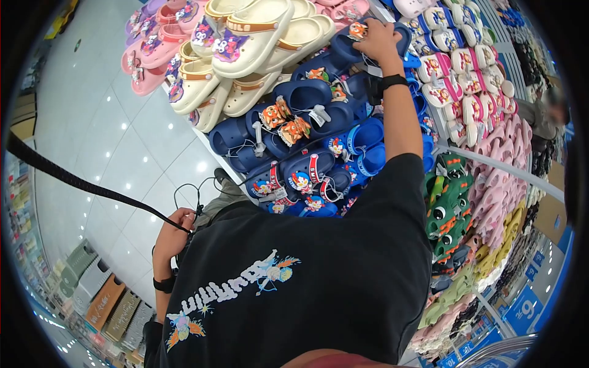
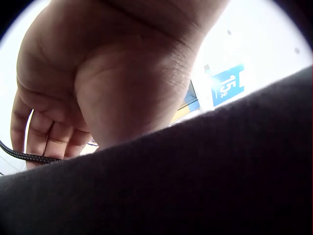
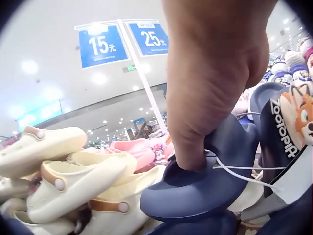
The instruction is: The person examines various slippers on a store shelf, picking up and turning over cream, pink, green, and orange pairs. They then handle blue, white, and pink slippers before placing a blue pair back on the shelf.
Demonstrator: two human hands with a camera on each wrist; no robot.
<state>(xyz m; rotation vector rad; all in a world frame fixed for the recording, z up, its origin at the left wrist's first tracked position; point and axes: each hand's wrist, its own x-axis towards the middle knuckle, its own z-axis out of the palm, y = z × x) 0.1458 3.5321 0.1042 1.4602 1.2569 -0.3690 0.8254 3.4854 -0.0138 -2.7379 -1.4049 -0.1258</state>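
Observation:
My right hand (image 1: 378, 44) grips a navy clog (image 3: 195, 201) at the top of a pile, reaching in at its opening in the right wrist view. A second navy clog (image 3: 268, 110) with an orange fox charm (image 3: 303, 117) lies beside it, and a thin white tie (image 3: 244, 169) runs between the two. My left hand (image 1: 170, 240) hangs low by my waist, its fingers loosely bent. A black braided cord (image 2: 29, 157) crosses those fingers in the left wrist view. Dark cloth (image 2: 195, 181) hides the lower part of that view.
Cream clogs (image 1: 251, 37) are stacked left of the navy ones, pink clogs (image 1: 162, 46) beyond them. Blue clogs (image 1: 368, 159) lie nearer me. White clogs (image 1: 438, 67) and green dinosaur clogs (image 1: 451, 208) stand right, past a rail (image 1: 491, 165). Price signs (image 3: 102, 46) hang overhead.

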